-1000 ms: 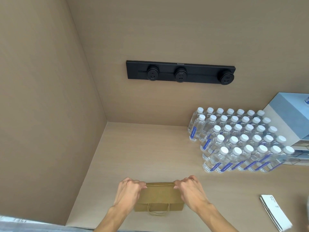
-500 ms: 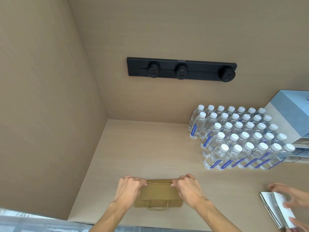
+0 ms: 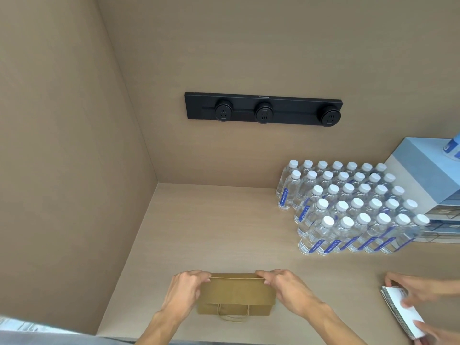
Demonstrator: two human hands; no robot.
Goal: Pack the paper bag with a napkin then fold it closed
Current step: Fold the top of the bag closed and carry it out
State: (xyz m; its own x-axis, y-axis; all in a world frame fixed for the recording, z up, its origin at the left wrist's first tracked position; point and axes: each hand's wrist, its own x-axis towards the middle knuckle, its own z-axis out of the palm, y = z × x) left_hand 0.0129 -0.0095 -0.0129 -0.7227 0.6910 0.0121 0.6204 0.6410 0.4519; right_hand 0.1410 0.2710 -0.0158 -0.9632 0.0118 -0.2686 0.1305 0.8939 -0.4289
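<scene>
A small brown paper bag [image 3: 236, 296] stands on the light wooden counter near its front edge, its top folded over and a twine handle [image 3: 232, 316] hanging down its front. My left hand [image 3: 184, 291] grips the bag's top left corner. My right hand [image 3: 290, 291] grips the top right corner. Both pinch the folded top edge. No napkin shows; the bag's inside is hidden.
Several water bottles [image 3: 348, 210] stand in a block at the right. Behind them sits a blue and white drawer box [image 3: 428, 175]. Another person's hands [image 3: 420, 290] handle a stack of white papers [image 3: 400, 312] at the far right. A black socket strip [image 3: 263, 110] is on the back wall.
My hands have stayed on the bag's top corners, pressing the fold down a little. Another person's hands came in from the right onto the paper stack.
</scene>
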